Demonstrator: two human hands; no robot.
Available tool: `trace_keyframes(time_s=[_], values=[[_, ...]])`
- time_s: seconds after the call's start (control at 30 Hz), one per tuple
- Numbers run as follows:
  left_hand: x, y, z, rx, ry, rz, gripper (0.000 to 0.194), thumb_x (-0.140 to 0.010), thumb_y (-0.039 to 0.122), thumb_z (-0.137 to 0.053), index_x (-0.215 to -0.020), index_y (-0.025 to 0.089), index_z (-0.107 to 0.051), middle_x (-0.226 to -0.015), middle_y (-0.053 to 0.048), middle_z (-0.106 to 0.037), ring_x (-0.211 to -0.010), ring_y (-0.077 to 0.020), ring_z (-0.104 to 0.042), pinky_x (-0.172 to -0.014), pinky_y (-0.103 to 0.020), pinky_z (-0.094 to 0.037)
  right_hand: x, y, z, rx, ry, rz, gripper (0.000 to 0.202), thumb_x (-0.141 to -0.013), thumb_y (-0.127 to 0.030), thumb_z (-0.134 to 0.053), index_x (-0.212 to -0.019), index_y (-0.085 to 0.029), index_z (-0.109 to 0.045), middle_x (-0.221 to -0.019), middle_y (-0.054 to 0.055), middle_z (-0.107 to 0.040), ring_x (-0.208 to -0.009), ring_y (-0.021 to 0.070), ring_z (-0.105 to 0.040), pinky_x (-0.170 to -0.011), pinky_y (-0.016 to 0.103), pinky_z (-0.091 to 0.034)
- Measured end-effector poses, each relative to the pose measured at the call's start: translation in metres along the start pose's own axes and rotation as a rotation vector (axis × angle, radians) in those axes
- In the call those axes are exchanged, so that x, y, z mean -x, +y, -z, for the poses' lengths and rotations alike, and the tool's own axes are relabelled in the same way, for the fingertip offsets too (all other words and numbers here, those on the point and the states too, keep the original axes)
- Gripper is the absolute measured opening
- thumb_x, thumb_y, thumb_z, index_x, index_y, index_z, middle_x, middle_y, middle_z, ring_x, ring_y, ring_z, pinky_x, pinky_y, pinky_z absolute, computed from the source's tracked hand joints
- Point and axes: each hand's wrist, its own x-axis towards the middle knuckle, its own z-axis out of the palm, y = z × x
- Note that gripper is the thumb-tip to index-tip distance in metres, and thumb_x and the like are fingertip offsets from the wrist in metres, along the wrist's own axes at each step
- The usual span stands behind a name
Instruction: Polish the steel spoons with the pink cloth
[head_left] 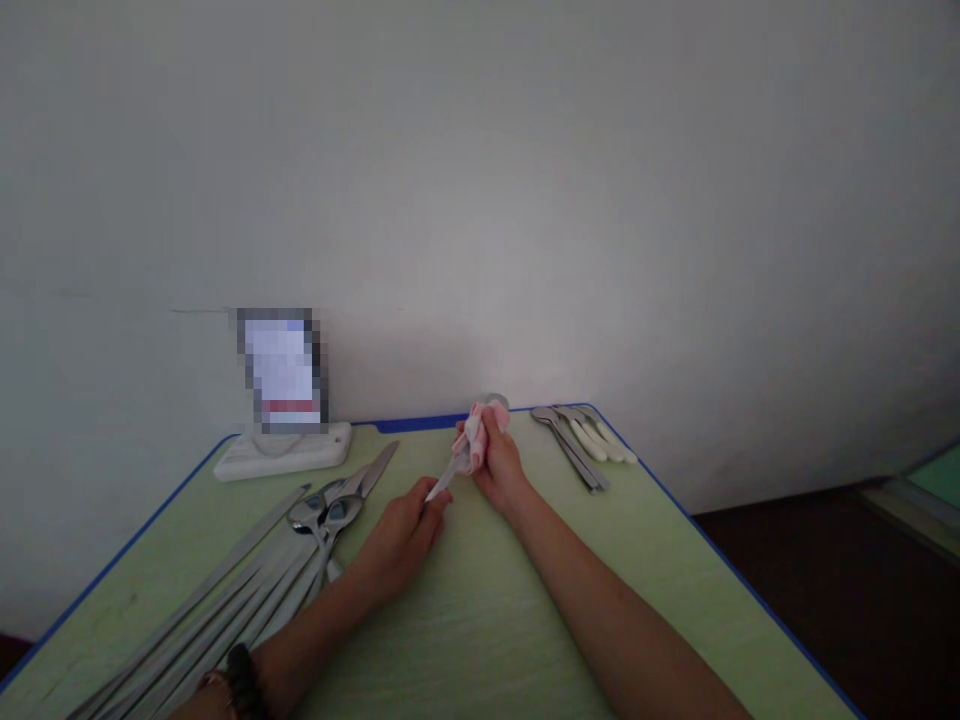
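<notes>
A silver spoon [448, 477] slants away above the green table [480, 620], its rounded bowl [496, 401] at the far end, showing past a crumpled pink-and-white cloth [471, 445] bunched around its upper handle.

Cutlery pile [281, 570] left on table [465, 620], screen [285, 365] behind it, cloth [472, 440] around utensil [446, 478] midway, other cutlery [586, 442] right

My only feed comes from a head-worn camera that looks forward and down across the table [472, 620] to the wall [480, 200] behind its far edge. I get both far corners a little below mid-frame, the side edges widening toward the lens. Left hand [409, 530] and right hand [499, 465] sit near, between lens and far edge.
</notes>
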Motion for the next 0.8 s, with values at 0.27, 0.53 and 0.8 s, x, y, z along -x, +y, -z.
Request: trace_keyframes(time_s=[0.27, 0.53, 0.8], values=[[0.0008, 0.0019, -0.0008, -0.082, 0.021, -0.023, 0.026, -0.088, 0.035, -0.03, -0.079, 0.02, -0.048, -0.056, 0.003, -0.048, -0.052, -0.0142, -0.048, -0.05, -0.023, -0.03, 0.0002, -0.0006, -0.0009, 0.01, -0.037, -0.018, 0.026, -0.081, -0.041, -0.052, -0.08, -0.016, -0.06, -0.062, 0.001, -0.066, -0.048, 0.0112, -0.055, -0.043, 0.022, -0.043], [0.0025, 0.0037, -0.0007, -0.193, 0.011, -0.079, 0.03, -0.089, 0.037, -0.031, -0.075, 0.019, -0.05, -0.058, 0.001, -0.053, -0.055, -0.0149, -0.051, -0.054, -0.024, -0.031, 0.0052, 0.0, -0.0039, 0.083, -0.004, -0.021, 0.026, -0.078, -0.041, -0.056, -0.077, -0.015, -0.061, -0.06, 0.001, -0.065, -0.044, 0.0115, -0.053, -0.041, 0.023, -0.043], [0.0074, 0.0076, -0.0049, -0.247, 0.029, -0.079, 0.029, -0.086, 0.03, -0.039, -0.112, 0.018, -0.043, -0.074, -0.001, -0.063, -0.059, -0.0159, -0.059, -0.057, -0.024, -0.038, 0.0065, 0.0025, -0.0043, 0.153, -0.025, 0.02, 0.029, -0.076, -0.043, -0.056, -0.075, -0.015, -0.062, -0.056, 0.004, -0.065, -0.051, 0.0154, -0.058, -0.045, 0.025, -0.044]])
